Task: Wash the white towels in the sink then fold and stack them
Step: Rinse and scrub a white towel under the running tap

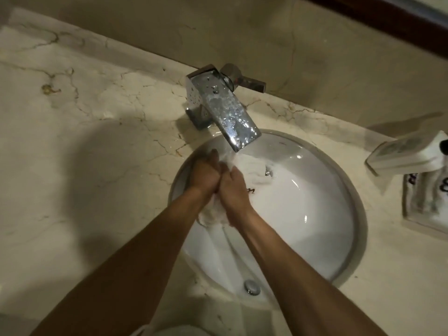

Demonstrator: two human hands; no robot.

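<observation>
**Scrubbing a towel under the tap**

I am rubbing a white towel between my two hands inside the sink. My left hand and my right hand are pressed together knuckle to knuckle, both curling round the wet cloth and squeezing it; bunched folds are bulging out below my wrists, and more of the cloth is trailing past my fingertips toward the drain. The faucet is sitting just beyond my hands, and water seems to be running from its spout onto the cloth in front of my fingers.

I judge that I am in the washing step, with folding and stacking not yet begun. The next move, as I see it, calls for working the cloth through the stream and then wringing it firmly over the basin so it is not dripping across the marble table.

Much is hard to make out. My palms and most of my fingers are hidden by the backs of my hands, so I am reading the grip from the curl of the knuckles. A small dark speck is lying just right of my right hand; I cannot tell what it is. Well off to my right, a white box and a tray are being cut by the frame edge. Something white is showing between my forearms at the bottom edge, too cropped to name.
</observation>
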